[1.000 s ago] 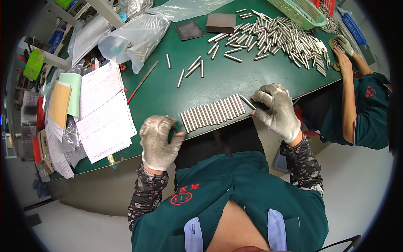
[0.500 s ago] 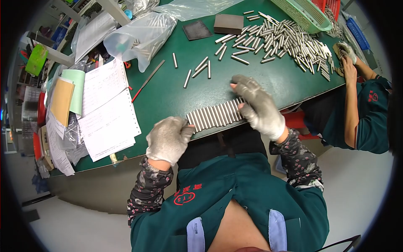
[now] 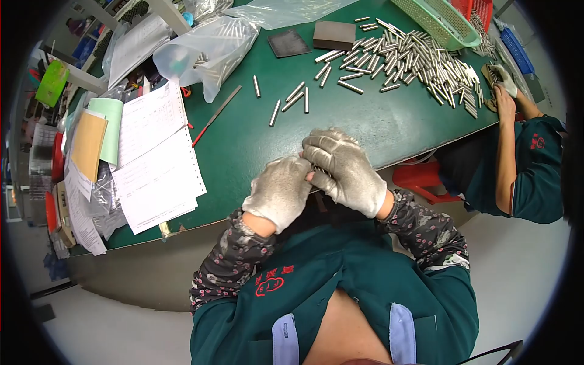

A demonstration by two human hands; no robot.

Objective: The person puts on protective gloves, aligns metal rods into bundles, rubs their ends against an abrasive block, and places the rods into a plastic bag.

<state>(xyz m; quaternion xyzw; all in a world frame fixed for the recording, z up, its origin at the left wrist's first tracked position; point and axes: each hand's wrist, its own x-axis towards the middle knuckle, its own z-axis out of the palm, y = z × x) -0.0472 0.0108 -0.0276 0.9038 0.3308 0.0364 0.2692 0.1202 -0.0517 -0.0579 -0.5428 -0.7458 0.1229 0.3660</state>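
Note:
At the table's near edge, my left hand [image 3: 278, 190] and my right hand [image 3: 347, 170], both in grey-white gloves, are drawn together with curled fingers around a bundle of metal pins [image 3: 320, 171]. Only a few dark pin ends show between the gloves; the rest of the bundle is covered. Beyond my hands lie several loose pins [image 3: 295, 96] on the green table [image 3: 243, 131]. A large heap of the same shiny pins [image 3: 420, 67] spreads at the upper right.
A file with a red handle [image 3: 218, 114] and printed sheets [image 3: 155, 161] lie to the left. Behind are a plastic bag of pins [image 3: 210, 52], a dark flat plate [image 3: 288, 44], a brown block [image 3: 334, 36] and a green basket [image 3: 441, 23]. A co-worker's hands [image 3: 505, 91] are at the right.
My hands have come together from the two ends of the row of pins. The row that lay along the table edge is now gathered between my gloves.

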